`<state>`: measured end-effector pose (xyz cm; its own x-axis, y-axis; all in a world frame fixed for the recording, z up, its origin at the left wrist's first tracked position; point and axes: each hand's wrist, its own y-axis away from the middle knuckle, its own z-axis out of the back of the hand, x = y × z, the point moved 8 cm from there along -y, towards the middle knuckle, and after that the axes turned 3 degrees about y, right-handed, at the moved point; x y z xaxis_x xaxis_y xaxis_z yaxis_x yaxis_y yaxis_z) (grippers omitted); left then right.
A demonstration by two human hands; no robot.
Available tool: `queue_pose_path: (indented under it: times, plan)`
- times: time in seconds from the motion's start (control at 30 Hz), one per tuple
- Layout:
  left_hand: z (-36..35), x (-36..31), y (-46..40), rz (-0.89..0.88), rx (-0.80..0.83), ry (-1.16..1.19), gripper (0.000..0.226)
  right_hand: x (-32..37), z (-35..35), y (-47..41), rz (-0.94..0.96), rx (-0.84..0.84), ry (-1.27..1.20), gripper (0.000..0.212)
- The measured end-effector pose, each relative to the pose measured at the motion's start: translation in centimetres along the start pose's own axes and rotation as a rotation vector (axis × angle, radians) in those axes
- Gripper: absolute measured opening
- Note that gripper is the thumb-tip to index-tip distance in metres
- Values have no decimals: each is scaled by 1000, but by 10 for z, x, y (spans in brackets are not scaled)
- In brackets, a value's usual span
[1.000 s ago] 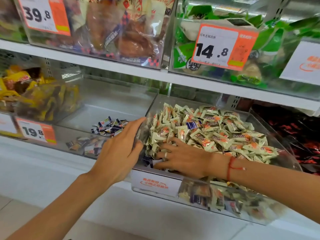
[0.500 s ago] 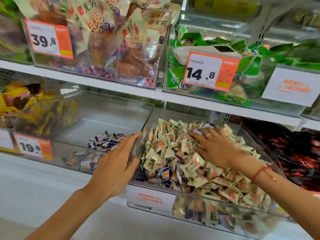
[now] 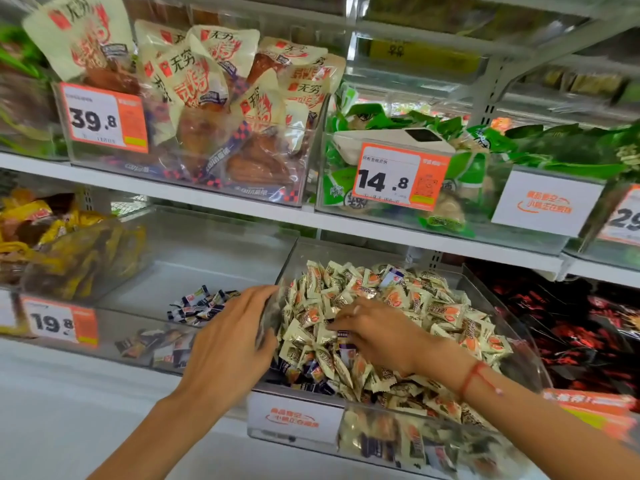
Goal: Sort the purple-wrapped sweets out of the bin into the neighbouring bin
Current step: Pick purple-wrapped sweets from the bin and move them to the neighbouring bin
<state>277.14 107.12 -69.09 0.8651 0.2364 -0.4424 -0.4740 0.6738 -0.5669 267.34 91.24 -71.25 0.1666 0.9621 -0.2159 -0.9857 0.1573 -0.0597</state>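
arms: bare, no sleeves | right wrist: red string bracelet (image 3: pixel 476 375) | right finger: ring (image 3: pixel 356 309)

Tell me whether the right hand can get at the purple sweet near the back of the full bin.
Probably yes: that purple sweet lies exposed on top of the heap, and the right hand is already over the open-topped bin, with nothing between.
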Motion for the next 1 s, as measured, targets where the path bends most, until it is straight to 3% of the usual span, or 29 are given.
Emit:
queue_pose_path:
  times: [0.07,0.2,0.3,0.53,0.67,0.8,1.0]
  plan:
    - [-1,-4,-1,-72,-9,-54,62,2,-13,-9,5,57,118,58]
    - [-1,-25,-6,-207,-59,-105,58,2,2,-16,-40,-15,86,28]
    - [-10,-46,-12,-249,-54,-30,46,-14,10,-3,-187,-85,8,19]
    - [-75,-45,-45,-45,263,208,35,-60,28,52,-505,-345,-218,22]
    - [-113,-41,-71,115,324,453,28,-87,29,75,-642,-493,-442,20]
    - [-148,-54,-82,149,426,313,46,-99,22,80,-657,-534,-570,19]
    - [-138,-65,-77,50,358,186,26,-93,11,75,-645,-487,-447,33]
